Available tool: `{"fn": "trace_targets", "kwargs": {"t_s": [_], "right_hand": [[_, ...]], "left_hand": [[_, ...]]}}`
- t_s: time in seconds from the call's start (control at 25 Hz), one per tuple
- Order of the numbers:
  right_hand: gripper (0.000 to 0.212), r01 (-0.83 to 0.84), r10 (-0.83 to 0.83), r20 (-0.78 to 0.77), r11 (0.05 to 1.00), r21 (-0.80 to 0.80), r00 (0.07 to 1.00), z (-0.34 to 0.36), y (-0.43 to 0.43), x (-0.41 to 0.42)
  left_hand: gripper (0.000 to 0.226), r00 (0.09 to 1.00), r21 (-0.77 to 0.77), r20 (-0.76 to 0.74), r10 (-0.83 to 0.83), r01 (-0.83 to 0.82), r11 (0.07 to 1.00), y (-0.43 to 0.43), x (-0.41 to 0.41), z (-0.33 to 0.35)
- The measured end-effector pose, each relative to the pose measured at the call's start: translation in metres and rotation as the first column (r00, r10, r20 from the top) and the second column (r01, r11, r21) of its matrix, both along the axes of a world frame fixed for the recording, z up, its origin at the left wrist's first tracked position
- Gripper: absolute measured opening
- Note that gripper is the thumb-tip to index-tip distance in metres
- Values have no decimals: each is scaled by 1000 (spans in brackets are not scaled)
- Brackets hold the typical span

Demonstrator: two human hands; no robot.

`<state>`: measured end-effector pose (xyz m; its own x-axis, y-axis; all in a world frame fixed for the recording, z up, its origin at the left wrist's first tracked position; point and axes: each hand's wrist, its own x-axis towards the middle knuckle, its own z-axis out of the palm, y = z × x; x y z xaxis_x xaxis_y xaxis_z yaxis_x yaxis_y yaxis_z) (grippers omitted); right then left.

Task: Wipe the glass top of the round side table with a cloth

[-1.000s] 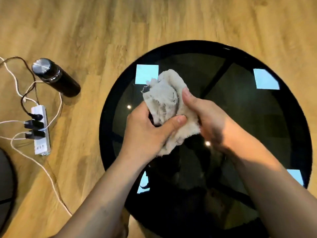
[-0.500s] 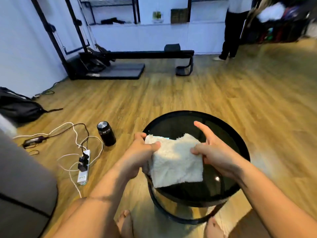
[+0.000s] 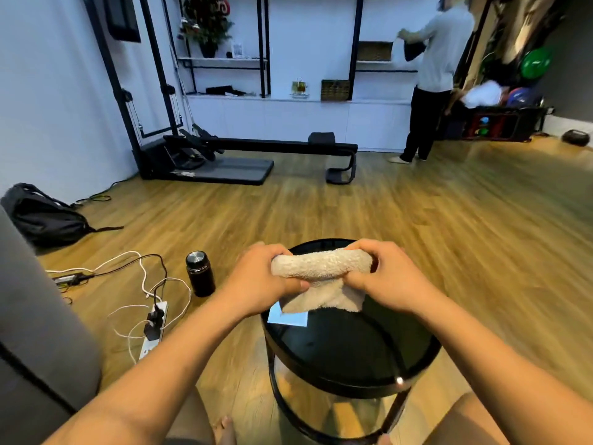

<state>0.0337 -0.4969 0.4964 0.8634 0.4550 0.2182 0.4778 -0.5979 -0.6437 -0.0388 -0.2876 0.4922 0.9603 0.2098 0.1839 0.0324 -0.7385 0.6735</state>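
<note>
Both hands grip a beige terry cloth (image 3: pixel 321 268) rolled between them, the left hand (image 3: pixel 260 279) clenched on one end and the right hand (image 3: pixel 390 276) on the other, its loose tails hanging below the grip above the round side table's dark glass top (image 3: pixel 346 348).

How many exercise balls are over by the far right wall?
2 show: a green ball high against the right wall, and a blue ball lower down on the dark rack. A white bundle and clutter may hide more.
</note>
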Motion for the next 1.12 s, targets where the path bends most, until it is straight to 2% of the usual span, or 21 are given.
{"fn": "trace_targets", "kwargs": {"t_s": [0.08, 0.16, 0.24, 0.32, 0.4, 0.56, 0.72, 0.8, 0.92, 1.04, 1.12], "right_hand": [[21, -42, 44, -43, 998, 37, 998, 4, 10, 8], [10, -66, 93, -166, 984, 163, 982, 6, 27, 16], [15, -52, 148, -291, 948, 314, 945, 3, 51, 21], [24, 26, 190, -414, 885, 464, 890, -6, 78, 25], [37, 118, 201, -520, 848, 517, 830, -23, 112, 28], [43, 169, 222, -672, 869, 465, 706, -80, 199, 25], [33, 151, 157, -701, 922, 356, 695, -159, 276, 22], [27, 155, 57, -728, 963, 221, 684, -211, 306, 21], [26, 164, -69, -772, 985, 45, 631, -294, 334, 21], [26, 236, -94, -853, 971, 34, 513, -350, 351, 28], [20, 263, -139, -854, 965, -2, 502, -383, 363, 35]], "left_hand": [[30, 1000, -77, 12, -11, 12, 997, 16, -2, 7], [27, 994, -271, -16, -109, 101, 957, 37, -5, 10], [19, 983, -451, -16, -181, 155, 879, 64, -6, 8], [23, 992, -603, 0, -125, 100, 792, 95, -5, -1], [26, 1000, -676, -14, -19, 4, 737, 126, -6, -18], [17, 959, -667, -89, 268, -257, 700, 185, -11, -83], [28, 807, -518, -218, 549, -572, 636, 246, -22, -174], [27, 771, -430, -271, 576, -632, 645, 265, -30, -227], [18, 777, -393, -367, 511, -627, 672, 280, -40, -305], [19, 789, -425, -425, 443, -607, 672, 288, -35, -361], [25, 773, -456, -466, 430, -626, 633, 291, -26, -393]]}}
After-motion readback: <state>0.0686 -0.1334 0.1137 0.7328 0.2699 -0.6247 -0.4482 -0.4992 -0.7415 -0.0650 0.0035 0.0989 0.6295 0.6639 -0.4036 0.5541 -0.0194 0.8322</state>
